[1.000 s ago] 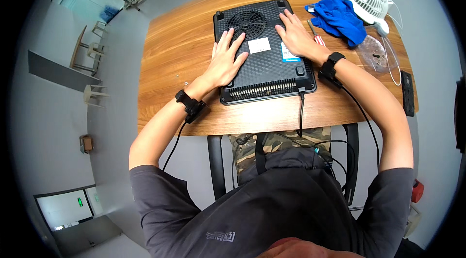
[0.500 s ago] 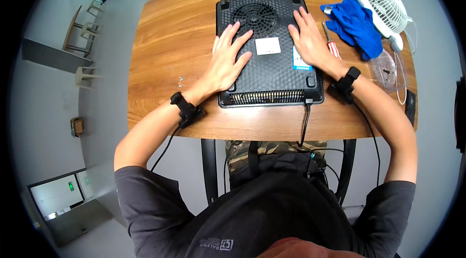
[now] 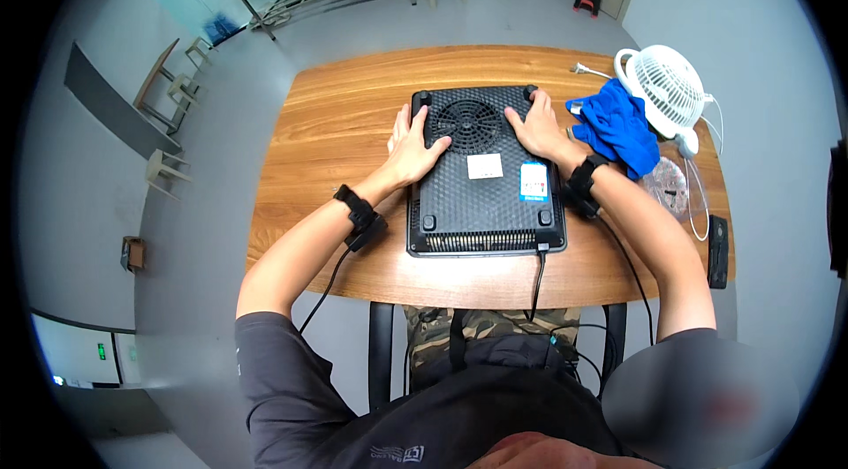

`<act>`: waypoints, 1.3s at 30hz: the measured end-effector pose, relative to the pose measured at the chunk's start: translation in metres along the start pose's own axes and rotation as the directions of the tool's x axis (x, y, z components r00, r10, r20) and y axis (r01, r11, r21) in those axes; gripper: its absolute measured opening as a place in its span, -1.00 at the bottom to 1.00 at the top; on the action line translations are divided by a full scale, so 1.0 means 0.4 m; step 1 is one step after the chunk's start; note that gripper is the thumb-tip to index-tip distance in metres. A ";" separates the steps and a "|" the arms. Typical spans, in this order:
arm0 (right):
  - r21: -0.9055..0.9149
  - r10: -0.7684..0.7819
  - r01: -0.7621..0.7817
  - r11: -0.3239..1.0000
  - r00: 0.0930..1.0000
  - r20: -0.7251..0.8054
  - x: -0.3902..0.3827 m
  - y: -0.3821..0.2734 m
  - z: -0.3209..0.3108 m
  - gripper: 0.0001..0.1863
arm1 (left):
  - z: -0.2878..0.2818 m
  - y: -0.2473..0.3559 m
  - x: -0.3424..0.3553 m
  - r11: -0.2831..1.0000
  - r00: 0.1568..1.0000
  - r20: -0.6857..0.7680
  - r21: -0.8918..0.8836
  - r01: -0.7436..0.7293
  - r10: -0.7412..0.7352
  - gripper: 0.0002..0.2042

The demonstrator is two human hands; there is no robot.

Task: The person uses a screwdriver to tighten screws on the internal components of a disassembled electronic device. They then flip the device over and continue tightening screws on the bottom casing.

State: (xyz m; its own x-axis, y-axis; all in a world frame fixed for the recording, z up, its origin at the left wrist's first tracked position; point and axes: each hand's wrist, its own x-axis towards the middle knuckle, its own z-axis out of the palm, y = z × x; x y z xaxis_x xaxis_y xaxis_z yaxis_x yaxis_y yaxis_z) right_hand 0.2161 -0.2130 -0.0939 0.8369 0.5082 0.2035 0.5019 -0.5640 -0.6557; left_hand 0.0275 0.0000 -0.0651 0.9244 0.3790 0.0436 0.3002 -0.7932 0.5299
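A black flat appliance (image 3: pixel 481 195) lies bottom up on the wooden table (image 3: pixel 336 151), showing a round fan grille, rubber feet and two stickers. Its power cord (image 3: pixel 536 279) hangs over the near edge. My left hand (image 3: pixel 413 147) grips the appliance's left edge near the far corner, fingers spread on the underside. My right hand (image 3: pixel 537 126) holds the far right side the same way. Both wrists wear black bands with cables.
A crumpled blue cloth (image 3: pixel 618 129) lies just right of the appliance, beside a small white desk fan (image 3: pixel 669 89). A clear round lid (image 3: pixel 671 182) and a black remote-like bar (image 3: pixel 717 248) sit at the table's right end. Stools and racks stand on the grey floor beyond.
Both hands slid from the middle of the appliance's underside outward to its far side edges. The view also tilted, so the table sits lower in the picture.
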 end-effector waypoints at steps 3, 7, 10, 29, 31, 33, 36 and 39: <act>0.036 -0.014 0.014 0.999 1.000 -0.022 -0.012 -0.004 -0.004 -0.15 | 0.041 -0.026 0.032 1.000 0.997 0.075 0.004 -0.021 0.021 -0.17; 0.032 -0.013 0.012 0.999 0.999 0.042 -0.033 -0.017 -0.019 -0.12 | 0.031 0.001 -0.003 0.999 0.997 0.074 0.039 -0.028 0.025 -0.20; -0.087 -0.067 0.075 0.993 0.993 0.097 -0.021 0.019 -0.005 -0.09 | 0.042 0.008 0.000 0.997 0.997 0.050 0.055 -0.060 0.057 -0.20; -0.207 0.052 -0.003 0.978 0.970 0.235 0.058 0.016 -0.014 -0.12 | 0.022 0.027 0.001 1.000 0.996 0.086 0.003 0.031 -0.031 -0.19; -0.234 0.068 -0.010 0.972 0.968 0.241 0.055 0.007 -0.012 -0.11 | 0.025 0.024 -0.003 1.000 0.997 0.079 0.016 0.023 -0.024 -0.20; -0.263 0.079 -0.014 0.965 0.967 0.241 0.056 -0.005 -0.013 -0.10 | 0.029 0.016 -0.001 1.000 0.997 0.072 0.030 0.005 -0.007 -0.20; -0.282 0.077 -0.010 0.959 0.970 0.229 0.058 -0.011 -0.021 -0.09 | 0.025 0.026 -0.003 0.999 0.997 0.081 0.033 -0.005 0.002 -0.20; -0.329 0.062 0.021 0.944 0.969 0.240 0.060 -0.018 -0.021 -0.12 | 0.018 0.028 -0.009 1.000 0.997 0.075 0.018 0.006 -0.008 -0.21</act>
State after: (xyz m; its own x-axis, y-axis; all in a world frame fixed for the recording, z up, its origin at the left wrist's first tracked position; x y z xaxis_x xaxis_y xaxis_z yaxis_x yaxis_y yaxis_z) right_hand 0.2344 -0.2022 -0.0781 0.7897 0.6132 -0.0180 0.5630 -0.7359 -0.3761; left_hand 0.0293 -0.0139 -0.0655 0.9371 0.3482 -0.0239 0.3102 -0.7995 0.5144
